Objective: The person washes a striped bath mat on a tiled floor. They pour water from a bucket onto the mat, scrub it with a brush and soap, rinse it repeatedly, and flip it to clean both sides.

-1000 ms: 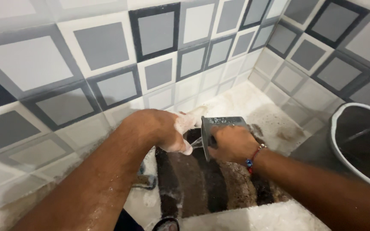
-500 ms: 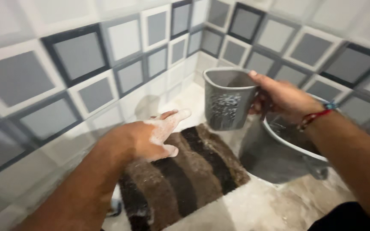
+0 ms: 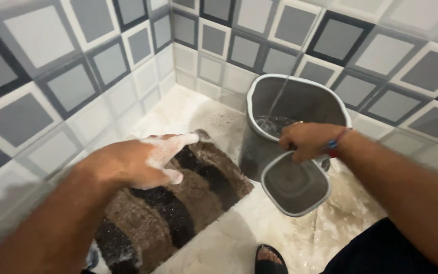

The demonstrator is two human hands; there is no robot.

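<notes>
Right hand [image 3: 307,141] gripping grey mug [image 3: 295,185] beside bucket [image 3: 259,152] rim; soapy left hand [image 3: 143,160] spread open over striped mat [image 3: 178,203].

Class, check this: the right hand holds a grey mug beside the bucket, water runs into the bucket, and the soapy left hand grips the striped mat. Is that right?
Not quite. In the head view the left hand grips nothing: it hovers open, fingers spread, over the mat. The rest stands: the right hand holds the mug beside the bucket, and water runs into the bucket.
</notes>
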